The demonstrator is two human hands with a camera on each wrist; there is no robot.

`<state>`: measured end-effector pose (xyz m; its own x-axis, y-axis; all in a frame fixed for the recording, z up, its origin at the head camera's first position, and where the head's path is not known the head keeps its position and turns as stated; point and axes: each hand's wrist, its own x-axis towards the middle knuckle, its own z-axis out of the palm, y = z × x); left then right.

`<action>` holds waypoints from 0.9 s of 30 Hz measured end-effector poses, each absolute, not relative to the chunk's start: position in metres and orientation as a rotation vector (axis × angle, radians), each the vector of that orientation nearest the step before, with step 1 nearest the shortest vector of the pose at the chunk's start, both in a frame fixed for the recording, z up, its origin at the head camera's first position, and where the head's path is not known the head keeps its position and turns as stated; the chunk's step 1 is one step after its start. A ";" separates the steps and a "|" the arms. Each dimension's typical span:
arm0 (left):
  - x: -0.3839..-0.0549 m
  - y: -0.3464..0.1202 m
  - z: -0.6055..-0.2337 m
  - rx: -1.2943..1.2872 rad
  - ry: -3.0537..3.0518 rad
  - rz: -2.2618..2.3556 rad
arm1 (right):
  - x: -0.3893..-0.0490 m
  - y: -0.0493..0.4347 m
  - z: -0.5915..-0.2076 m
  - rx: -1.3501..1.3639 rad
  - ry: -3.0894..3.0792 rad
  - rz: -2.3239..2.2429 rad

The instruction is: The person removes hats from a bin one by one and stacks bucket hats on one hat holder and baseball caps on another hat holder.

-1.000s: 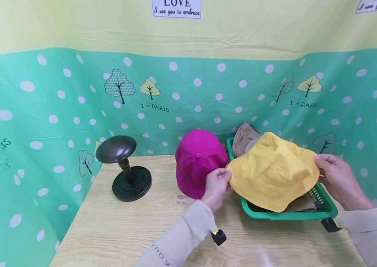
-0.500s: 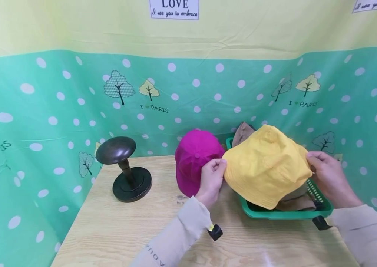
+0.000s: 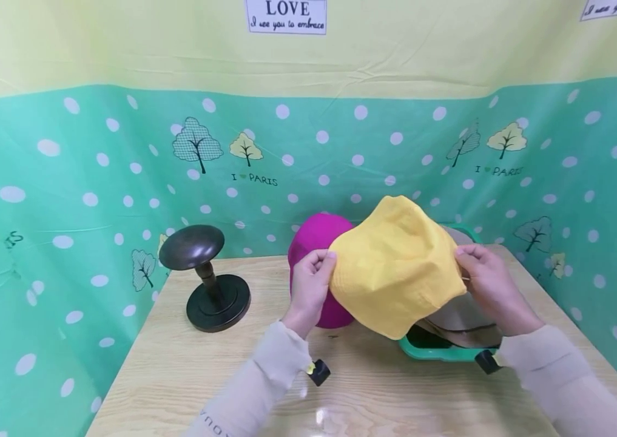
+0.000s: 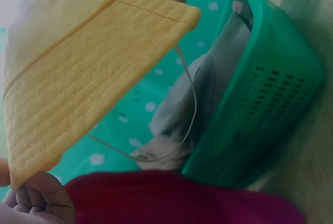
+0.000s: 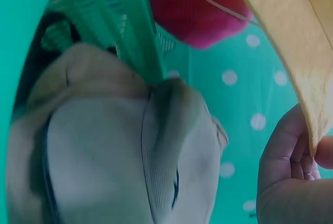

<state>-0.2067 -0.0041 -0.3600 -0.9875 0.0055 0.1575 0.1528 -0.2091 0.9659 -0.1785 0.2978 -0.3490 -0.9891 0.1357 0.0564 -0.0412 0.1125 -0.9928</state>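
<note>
A yellow bucket hat (image 3: 395, 267) is held up between both hands, above the table and partly over the green basket. My left hand (image 3: 308, 288) pinches the left edge of its brim, and my right hand (image 3: 494, 288) pinches the right edge. In the left wrist view a thin cord (image 4: 193, 109) hangs in a loop under the stitched brim (image 4: 93, 83). Behind the left hand a magenta cap (image 3: 316, 233) rests on the table, partly covered by the hat and hand. To the left stands a dark hat stand (image 3: 210, 279) with a domed top and round base.
The green basket (image 3: 434, 353) sits on the wooden table (image 3: 199, 382) at the right. Grey and beige hats (image 5: 104, 146) lie inside it. A dotted green and yellow cloth (image 3: 308, 152) hangs behind and along the sides.
Both hands have carried the yellow bucket hat leftward and somewhat up, off the basket. It now covers part of the magenta cap, and more of the basket's grey hat shows.
</note>
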 end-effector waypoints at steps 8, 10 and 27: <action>-0.210 -0.030 -0.359 -0.192 -1.810 -2.391 | -0.186 0.266 -0.350 -0.050 -2.370 1.902; -0.210 -0.037 -0.359 -0.174 -1.783 -2.389 | -0.189 0.257 -0.351 -0.017 -2.351 1.941; -0.209 -0.112 -0.354 0.084 -1.731 -2.200 | -0.202 0.176 -0.346 0.068 -2.434 1.871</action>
<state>-0.2090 -0.1119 -0.3535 -0.9406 -0.2988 0.1611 0.2268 -0.2001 0.9532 -0.2017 0.1757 -0.3461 -0.9965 0.0084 0.0832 -0.0783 0.2573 -0.9632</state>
